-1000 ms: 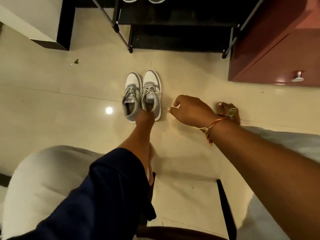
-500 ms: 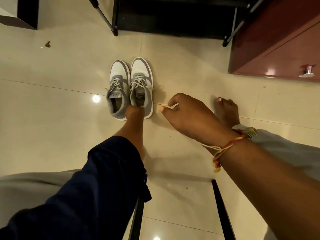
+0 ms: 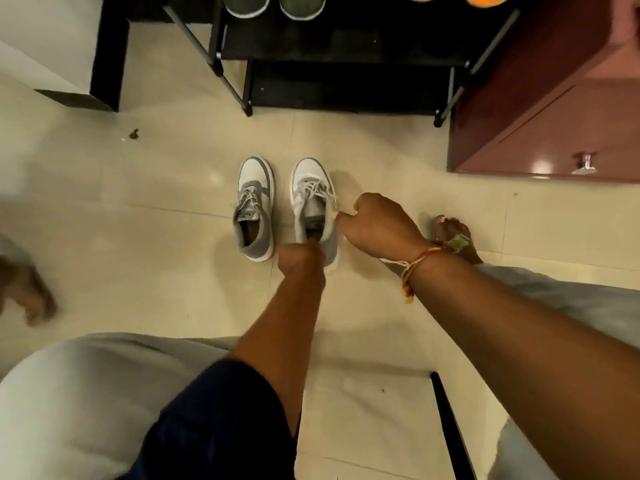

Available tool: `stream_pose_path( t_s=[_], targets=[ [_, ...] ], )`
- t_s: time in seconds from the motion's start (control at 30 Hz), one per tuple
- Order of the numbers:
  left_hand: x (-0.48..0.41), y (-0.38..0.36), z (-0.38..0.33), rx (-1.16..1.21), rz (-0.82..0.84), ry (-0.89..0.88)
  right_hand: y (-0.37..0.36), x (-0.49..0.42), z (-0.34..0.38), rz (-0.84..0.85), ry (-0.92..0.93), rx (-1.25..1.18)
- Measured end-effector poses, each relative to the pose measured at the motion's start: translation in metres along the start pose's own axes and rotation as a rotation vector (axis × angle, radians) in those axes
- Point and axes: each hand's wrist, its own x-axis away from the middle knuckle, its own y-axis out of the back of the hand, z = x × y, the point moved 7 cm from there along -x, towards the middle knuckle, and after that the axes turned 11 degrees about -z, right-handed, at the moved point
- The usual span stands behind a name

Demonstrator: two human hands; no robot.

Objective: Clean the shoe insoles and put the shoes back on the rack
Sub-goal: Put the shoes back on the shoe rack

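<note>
Now, shoes: left shoe (image 3: 254,206) and right shoe (image 3: 311,199) stood on the floor (image 3: 156,202), toes toward the rack (image 3: 346,77), a gap between them.
Left hand (image 3: 300,259): curled round the right shoe's heel, fingers hidden behind the knuckles.
Right hand (image 3: 379,225): just beside the right shoe's outer edge, thumb and forefinger pinching a lace (image 3: 320,192) end.
Left shoe: untouched, apart from both hands.
Rack: black, beyond the shoes, a grey pair (image 3: 301,6) on its shelf.
Cabinet (image 3: 554,116): red-brown, right of the rack.
</note>
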Motion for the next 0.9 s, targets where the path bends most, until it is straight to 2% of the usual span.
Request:
stream_pose_path(
  t_s=[0.13, 0.33, 0.43, 0.53, 0.63, 0.8, 0.9],
  targets=[
    [0.062, 0.019, -0.004, 0.057, 0.032, -0.154, 0.028, 0.005, 0.004, -0.064, 0.007, -0.018],
    [0.127, 0.051, -0.061, 0.192, 0.116, -0.421, 0.091, 0.005, 0.010, -0.358, -0.006, -0.059],
    [0.138, 0.075, -0.089, 0.075, 0.167, -0.520, 0.106, 0.011, 0.019, -0.428, 0.053, -0.183],
    [0.142, 0.097, -0.125, -0.130, 0.125, -0.735, 0.117, 0.021, 0.033, -0.507, 0.140, -0.226],
    [0.149, 0.098, -0.158, -0.136, 0.173, -0.901, 0.125, 0.031, 0.049, -0.579, 0.240, -0.230],
    [0.128, 0.095, -0.186, -0.079, 0.108, -0.925, 0.113, 0.036, 0.062, -0.580, 0.348, -0.312],
    [0.121, 0.104, -0.191, -0.086, -0.041, -0.932, 0.101, 0.030, 0.063, -0.545, 0.357, -0.373]
  ],
)
